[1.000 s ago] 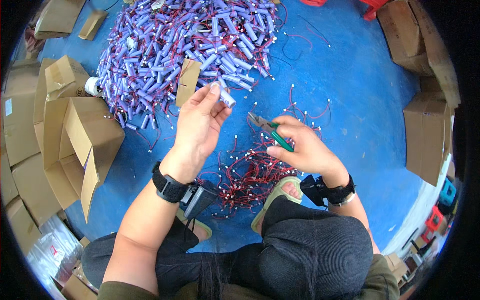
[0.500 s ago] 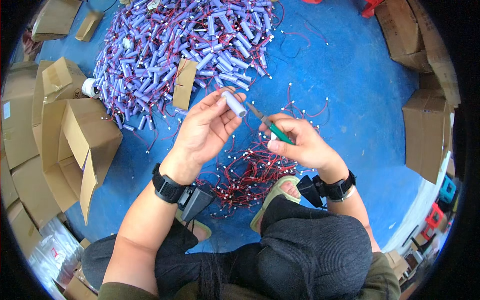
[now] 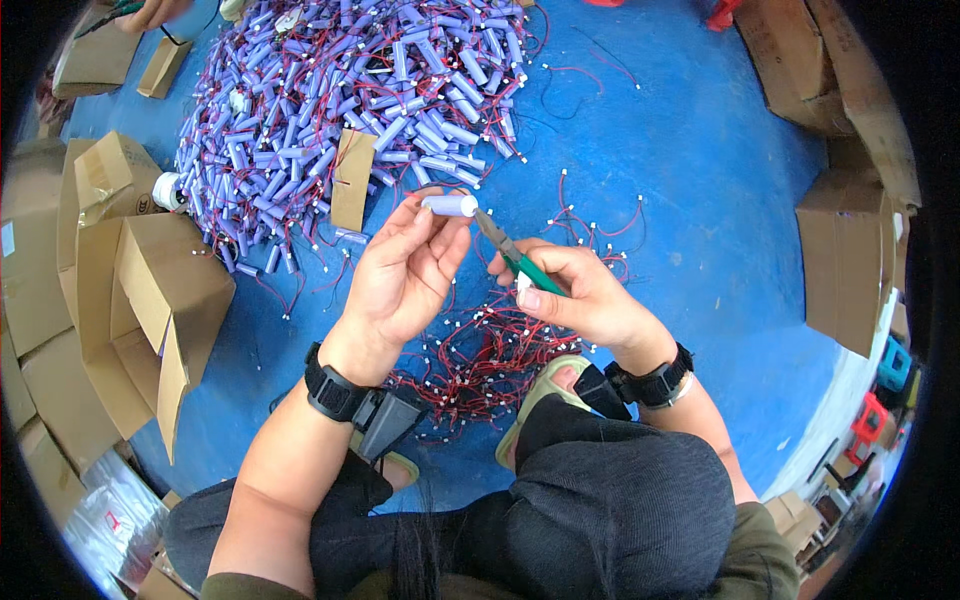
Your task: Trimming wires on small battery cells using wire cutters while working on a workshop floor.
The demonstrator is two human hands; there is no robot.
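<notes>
My left hand (image 3: 398, 268) pinches a lilac cylindrical battery cell (image 3: 447, 205) between thumb and fingers. The cell lies nearly level, its pale end pointing right. Green-handled cutting pliers (image 3: 541, 277) are in my right hand (image 3: 600, 305), their tips close against that pale end; whether the jaws bite on anything I cannot tell. Below my hands, on the blue floor, lies a tangle of red and black wires with white connectors (image 3: 490, 345). Beyond my left hand spreads a large heap of lilac cells with wires (image 3: 300, 130).
Opened cardboard boxes (image 3: 185, 260) stand at the left, more boxes (image 3: 850, 255) at the right. A cardboard strip (image 3: 352, 180) lies on the heap's near edge. Loose wires (image 3: 600, 230) are scattered to the right. Another person's hand (image 3: 155, 12) shows at the top left.
The cell has turned from slanting downward to nearly level, its end now facing right. The plier tips have come up to that end. Another person's hand has appeared at the top left.
</notes>
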